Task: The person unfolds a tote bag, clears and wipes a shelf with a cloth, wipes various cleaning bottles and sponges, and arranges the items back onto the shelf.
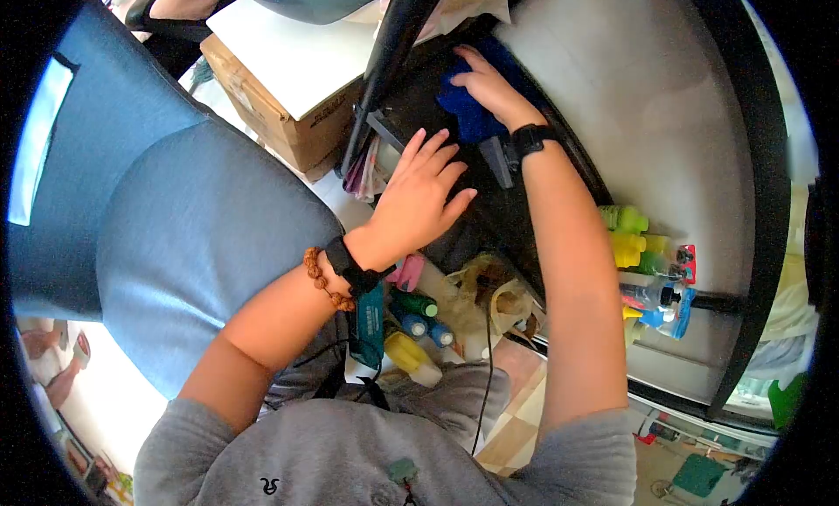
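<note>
My left hand (423,191) is over a dark, flat surface (411,95), palm down, with its fingers spread and nothing in them. Whether it touches that surface I cannot tell. Farther up and to the right, my right hand (489,85) is on a crumpled dark blue cloth (463,113), holding it against the same surface; some of its fingers are hidden. A short grey bar (496,162) lies just below the cloth. Close to my left fingertips a black post (389,65) rises at a slant.
A blue-grey chair (210,218) fills the left. Behind the post, a cardboard box (262,113) carries a white board (297,47). Below my hands are several bottles (411,318) and a plastic bag (498,296). More bottles (629,244) stand right of my right forearm, by a pale panel (655,113).
</note>
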Tool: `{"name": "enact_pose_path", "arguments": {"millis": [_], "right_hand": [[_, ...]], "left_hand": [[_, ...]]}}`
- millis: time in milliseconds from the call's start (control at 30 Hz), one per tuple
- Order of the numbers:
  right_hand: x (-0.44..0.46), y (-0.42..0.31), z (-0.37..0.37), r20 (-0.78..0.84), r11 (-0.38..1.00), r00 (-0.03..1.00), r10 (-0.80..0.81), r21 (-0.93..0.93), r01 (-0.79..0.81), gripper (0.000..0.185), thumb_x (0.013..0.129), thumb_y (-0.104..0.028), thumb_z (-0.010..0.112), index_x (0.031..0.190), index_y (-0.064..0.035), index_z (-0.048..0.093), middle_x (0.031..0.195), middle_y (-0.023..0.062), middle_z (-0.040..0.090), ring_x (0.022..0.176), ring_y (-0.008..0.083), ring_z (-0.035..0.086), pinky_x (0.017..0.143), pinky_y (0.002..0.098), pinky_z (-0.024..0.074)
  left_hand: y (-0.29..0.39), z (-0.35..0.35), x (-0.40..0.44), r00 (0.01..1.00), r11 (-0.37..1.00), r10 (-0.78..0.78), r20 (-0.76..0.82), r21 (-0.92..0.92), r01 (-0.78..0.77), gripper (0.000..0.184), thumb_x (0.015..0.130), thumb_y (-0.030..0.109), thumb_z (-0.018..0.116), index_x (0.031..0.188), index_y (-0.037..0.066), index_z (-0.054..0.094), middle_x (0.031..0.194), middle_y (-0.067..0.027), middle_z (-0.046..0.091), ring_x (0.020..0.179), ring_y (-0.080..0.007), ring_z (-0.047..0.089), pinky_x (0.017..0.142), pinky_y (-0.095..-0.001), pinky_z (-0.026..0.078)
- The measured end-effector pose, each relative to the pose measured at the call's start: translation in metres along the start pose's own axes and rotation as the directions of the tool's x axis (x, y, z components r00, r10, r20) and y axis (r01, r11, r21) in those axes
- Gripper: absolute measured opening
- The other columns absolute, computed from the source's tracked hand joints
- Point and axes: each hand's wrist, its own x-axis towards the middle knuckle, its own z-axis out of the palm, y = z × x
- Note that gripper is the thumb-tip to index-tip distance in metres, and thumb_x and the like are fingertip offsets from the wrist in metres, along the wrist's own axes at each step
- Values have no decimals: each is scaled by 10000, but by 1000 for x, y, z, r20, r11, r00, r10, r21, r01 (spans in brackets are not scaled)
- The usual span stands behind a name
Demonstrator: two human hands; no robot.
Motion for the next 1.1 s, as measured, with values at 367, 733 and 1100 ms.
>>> {"name": "enact_pose_path", "arguments": {"millis": [367,733,1100], "right_hand": [[-43,-26,22,263,905,874,-409,234,354,579,732,101,517,1296,-22,476,1324,129,517,1280,232,441,1079,322,323],[-97,-15,-31,645,823,668,-371,562,-85,428,773,65,560,1192,-2,507,1293,97,525,1316,192,409,1099,331,313],[-13,9,-6,195,932,965,-175,-284,227,656,971,-452,443,1481,-68,291,1564,180,198,1457,308,161,1180,384,156]], "left_hand": [[0,-4,6,949,972,-145,-281,-218,84,979,596,-33,633,1479,1,209,1517,-246,221,1440,-414,151,1179,-461,149],[-21,-3,3,986,994,-58,-158,-102,42,732,628,-25,598,1343,29,447,1460,-205,355,1422,-413,209,1165,-480,195],[-17,-3,4,999,998,-29,-25,56,31,537,669,79,587,1205,41,590,1392,-180,458,1382,-368,302,1169,-536,131]]}}
